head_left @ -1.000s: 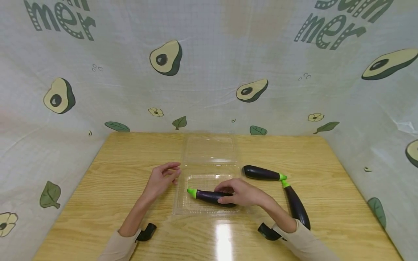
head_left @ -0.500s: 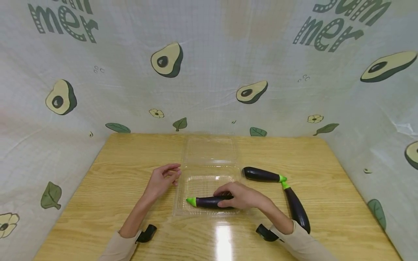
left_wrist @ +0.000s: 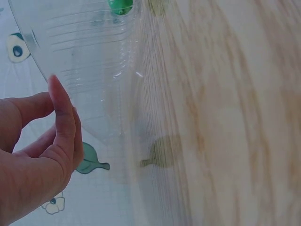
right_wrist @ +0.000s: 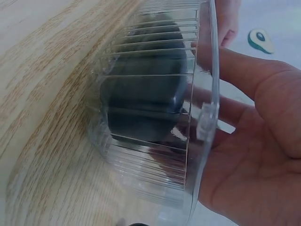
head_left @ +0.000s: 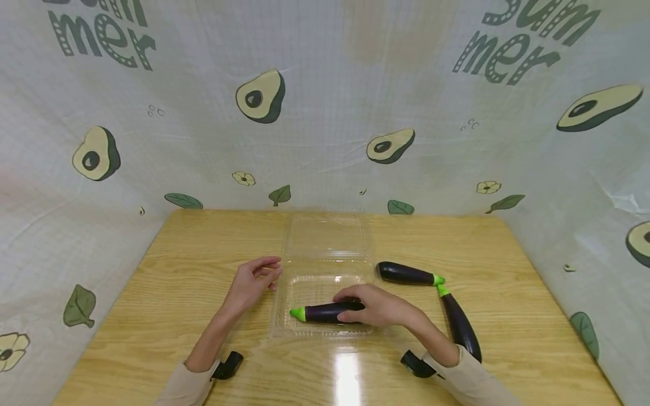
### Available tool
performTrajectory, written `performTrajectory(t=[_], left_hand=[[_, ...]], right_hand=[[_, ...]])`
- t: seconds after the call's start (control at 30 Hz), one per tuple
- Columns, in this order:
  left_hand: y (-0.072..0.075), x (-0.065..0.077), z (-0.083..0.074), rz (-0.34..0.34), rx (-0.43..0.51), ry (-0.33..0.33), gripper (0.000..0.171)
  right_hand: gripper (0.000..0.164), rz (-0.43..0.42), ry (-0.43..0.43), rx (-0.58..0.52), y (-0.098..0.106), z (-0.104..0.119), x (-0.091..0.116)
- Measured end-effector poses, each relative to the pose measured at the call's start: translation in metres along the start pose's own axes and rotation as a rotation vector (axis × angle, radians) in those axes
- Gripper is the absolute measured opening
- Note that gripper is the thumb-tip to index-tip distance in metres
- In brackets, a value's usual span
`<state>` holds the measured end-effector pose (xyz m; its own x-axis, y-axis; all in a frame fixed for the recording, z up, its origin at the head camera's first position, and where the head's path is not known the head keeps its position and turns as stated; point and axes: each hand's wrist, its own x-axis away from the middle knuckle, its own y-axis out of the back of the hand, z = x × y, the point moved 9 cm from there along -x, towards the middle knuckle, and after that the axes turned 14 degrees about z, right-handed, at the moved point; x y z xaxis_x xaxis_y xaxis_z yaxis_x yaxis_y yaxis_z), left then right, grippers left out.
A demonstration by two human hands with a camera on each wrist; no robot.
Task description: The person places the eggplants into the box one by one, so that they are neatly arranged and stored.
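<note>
A clear plastic clamshell box (head_left: 311,288) lies with its lid (head_left: 327,234) folded back, away from the person. Inside its near part is a dark purple eggplant (head_left: 321,313), green stem end pointing left. My right hand (head_left: 380,304) holds the eggplant's thick right end, thumb on the near side and fingers over the far side. Through the box wall in the right wrist view, the eggplant (right_wrist: 146,84) appears low in the box. My left hand (head_left: 250,285) is at the box's left rim, fingers loosely bent; the left wrist view shows its fingertips (left_wrist: 56,87) against that edge.
Two more eggplants lie right of the box: one eggplant (head_left: 405,273) crosswise beside its rim, the other eggplant (head_left: 459,321) slanting toward the right sleeve, their stems meeting. A wooden table (head_left: 203,242) bears everything, with a patterned cloth (head_left: 325,113) behind and at both sides.
Between one and half a second ago, the eggplant in my right hand shifted slightly toward the near side of the box and leveled out. Since then it stays put, and the left hand holds its place.
</note>
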<state>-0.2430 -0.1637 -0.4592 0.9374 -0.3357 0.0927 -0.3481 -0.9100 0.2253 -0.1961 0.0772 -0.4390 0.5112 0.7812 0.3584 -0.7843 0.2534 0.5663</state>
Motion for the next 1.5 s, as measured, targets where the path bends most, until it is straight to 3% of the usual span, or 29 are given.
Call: performTrajectory(t=[0.33, 1.1, 1.5], left_hand=[[-0.001, 0.0, 0.003, -0.003, 0.002, 0.01, 0.038], [-0.002, 0.0, 0.001, 0.009, 0.011, 0.004, 0.039], [-0.001, 0.001, 0.0, 0.008, 0.005, 0.0, 0.039]], right_hand=[[0.04, -0.104, 0.054, 0.013, 0.008, 0.002, 0.01], [0.018, -0.599, 0.11, 0.136, 0.046, -0.004, 0.072], [0.018, -0.671, 0.054, 0.167, 0.05, -0.014, 0.094]])
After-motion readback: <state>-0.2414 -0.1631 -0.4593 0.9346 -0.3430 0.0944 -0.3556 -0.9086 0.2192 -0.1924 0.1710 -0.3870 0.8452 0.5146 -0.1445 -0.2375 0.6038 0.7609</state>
